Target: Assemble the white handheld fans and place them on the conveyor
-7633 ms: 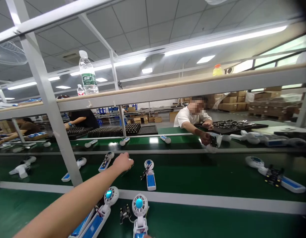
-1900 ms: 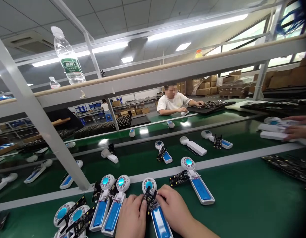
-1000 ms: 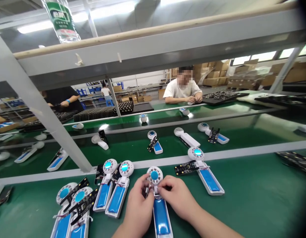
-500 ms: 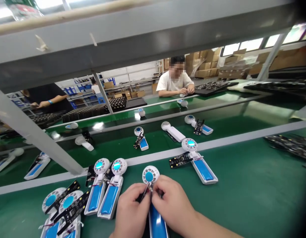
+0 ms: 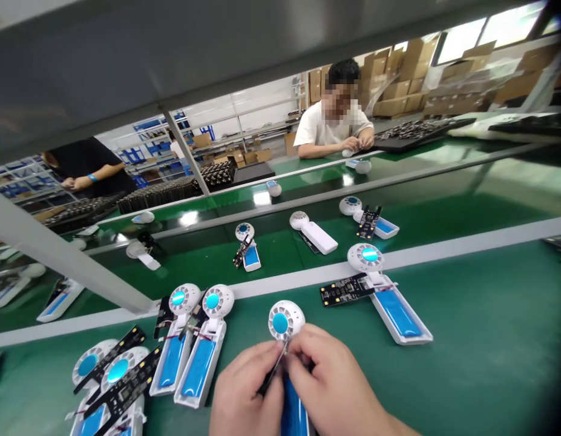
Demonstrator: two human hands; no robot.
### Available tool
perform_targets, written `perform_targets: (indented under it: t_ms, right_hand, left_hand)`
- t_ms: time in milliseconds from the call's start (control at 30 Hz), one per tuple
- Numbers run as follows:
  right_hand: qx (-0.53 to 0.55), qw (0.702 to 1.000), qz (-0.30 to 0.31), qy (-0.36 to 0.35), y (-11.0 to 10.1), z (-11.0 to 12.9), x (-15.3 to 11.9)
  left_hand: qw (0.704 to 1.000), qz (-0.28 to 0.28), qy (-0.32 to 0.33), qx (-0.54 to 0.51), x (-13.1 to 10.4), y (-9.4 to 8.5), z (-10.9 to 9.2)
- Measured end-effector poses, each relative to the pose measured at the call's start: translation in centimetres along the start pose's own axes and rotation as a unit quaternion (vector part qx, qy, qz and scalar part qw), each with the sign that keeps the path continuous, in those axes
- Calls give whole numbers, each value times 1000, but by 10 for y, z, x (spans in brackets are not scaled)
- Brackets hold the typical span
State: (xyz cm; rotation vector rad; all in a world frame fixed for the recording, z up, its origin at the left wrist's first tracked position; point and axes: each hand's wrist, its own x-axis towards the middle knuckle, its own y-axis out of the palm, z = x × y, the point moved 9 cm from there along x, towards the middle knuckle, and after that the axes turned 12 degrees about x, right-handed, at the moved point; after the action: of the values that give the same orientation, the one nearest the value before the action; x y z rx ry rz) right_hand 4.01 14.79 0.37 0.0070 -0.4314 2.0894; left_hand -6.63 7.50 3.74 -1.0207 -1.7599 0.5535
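Observation:
Between my hands is a small white handheld fan (image 5: 285, 320) with a round blue-centred head and an opened handle. A blue battery (image 5: 293, 407) lies in that handle, partly covered by my fingers. My left hand (image 5: 247, 387) is closed, pinching a dark circuit board (image 5: 272, 370) that shows edge-on beside the handle. My right hand (image 5: 333, 384) is also closed, its thumb and forefinger meeting the left fingertips just below the fan head. What the right fingertips grip is hidden; it may be small.
Several opened fans (image 5: 201, 363) with circuit boards stand close together at left. Another opened fan (image 5: 400, 312) lies at right. Beyond a pale rail, more fans sit on the green conveyor (image 5: 280, 260). A slanted post (image 5: 75, 257) rises at left. A co-worker (image 5: 337, 121) sits opposite.
The view has shifted, so the far side appears higher in it. My hands stay together below the fan head, with only slight finger movement. Fans on the conveyor have shifted slightly.

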Motion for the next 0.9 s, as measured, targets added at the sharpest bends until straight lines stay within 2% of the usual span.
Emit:
perform_targets:
  t_ms: [200, 367, 533, 633, 767, 900]
  right_hand:
    - [-50, 999, -3, 4, -6, -4, -2]
    - [-57, 998, 4, -21, -4, -4, -1]
    - [-49, 999, 7, -6, -3, -7, 0]
    - [-40, 999, 28, 2, -1, -8, 0]
    - [-47, 998, 33, -23, -1, -3, -1]
    - [-52, 997, 34, -46, -1, 3, -2]
  left_hand:
    - [1000, -17, 12, -8, 7, -8, -11]
    - [999, 19, 20, -26, 12, -2, -16]
    - [996, 62, 17, -67, 13, 2, -12]
    - [990, 74, -16, -115, 13, 4, -6]
    - [981, 61, -112, -145, 8, 9, 9]
    - [977, 58, -133, -156, 5, 9, 11]
